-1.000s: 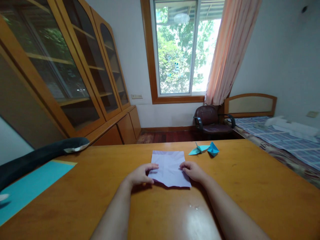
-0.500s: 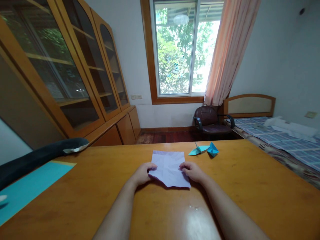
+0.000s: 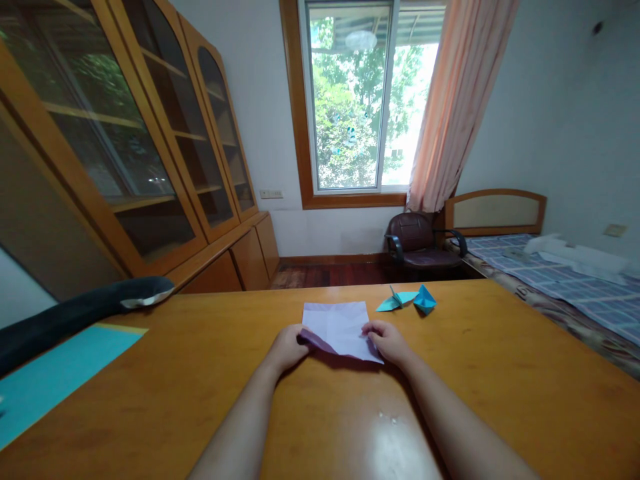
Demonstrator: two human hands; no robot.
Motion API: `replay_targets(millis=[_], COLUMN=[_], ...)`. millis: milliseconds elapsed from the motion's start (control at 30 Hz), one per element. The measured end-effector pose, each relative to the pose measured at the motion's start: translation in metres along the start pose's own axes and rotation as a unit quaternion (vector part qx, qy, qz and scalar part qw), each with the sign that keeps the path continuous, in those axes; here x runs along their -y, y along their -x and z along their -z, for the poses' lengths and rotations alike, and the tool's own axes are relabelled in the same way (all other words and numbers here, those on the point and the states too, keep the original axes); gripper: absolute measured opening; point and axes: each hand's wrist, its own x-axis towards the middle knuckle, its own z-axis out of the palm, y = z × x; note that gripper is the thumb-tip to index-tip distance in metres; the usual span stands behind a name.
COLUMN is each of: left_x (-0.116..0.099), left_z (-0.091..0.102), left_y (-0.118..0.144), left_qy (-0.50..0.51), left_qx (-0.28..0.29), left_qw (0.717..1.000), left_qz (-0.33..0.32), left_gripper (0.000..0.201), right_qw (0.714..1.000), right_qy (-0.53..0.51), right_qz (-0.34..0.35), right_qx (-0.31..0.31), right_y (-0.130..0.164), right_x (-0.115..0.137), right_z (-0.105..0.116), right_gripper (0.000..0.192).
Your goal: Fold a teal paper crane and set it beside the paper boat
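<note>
You hold the paper (image 3: 340, 327) between your left hand (image 3: 289, 347), gripping its bent-up left edge, and your right hand (image 3: 389, 341), closed on its right side, over the glossy bench (image 3: 500, 373), origami (image 3: 425, 300) beyond your right hand, cabinet (image 3: 150, 133) past your left, window (image 3: 345, 107) ahead of both.

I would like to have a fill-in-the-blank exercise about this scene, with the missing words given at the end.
1. The left hand and the right hand both touch one sheet of ____.
2. The darker underside of the sheet shows beside the ____ hand.
3. Near the far edge of the table are ____ small folded shapes.
4. In the picture, the curtain hangs on the ____ side of the window.

Missing words: paper; left; two; right.
</note>
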Motion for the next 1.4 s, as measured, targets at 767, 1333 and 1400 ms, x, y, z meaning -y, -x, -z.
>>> replay_targets(millis=[767, 1333, 1400], left_x=[0.011, 0.014, 0.016], left_z=[-0.001, -0.003, -0.004], left_y=[-0.007, -0.006, -0.008], left_qy=[0.128, 0.087, 0.099], left_qx=[-0.023, -0.029, -0.037], left_qw=[0.991, 0.996, 0.994], left_qz=[0.010, -0.001, -0.004], left_gripper=[0.028, 0.023, 0.025], right_qw=[0.994, 0.994, 0.994], right_qy=[-0.087, -0.091, -0.090], right_qz=[0.053, 0.061, 0.056], right_qx=[0.028, -0.012, 0.000], right_y=[0.002, -0.002, -0.002], right_x=[0.010, -0.005, -0.004], right_z=[0.002, -0.004, -0.004], right_gripper=[0.030, 0.024, 0.027])
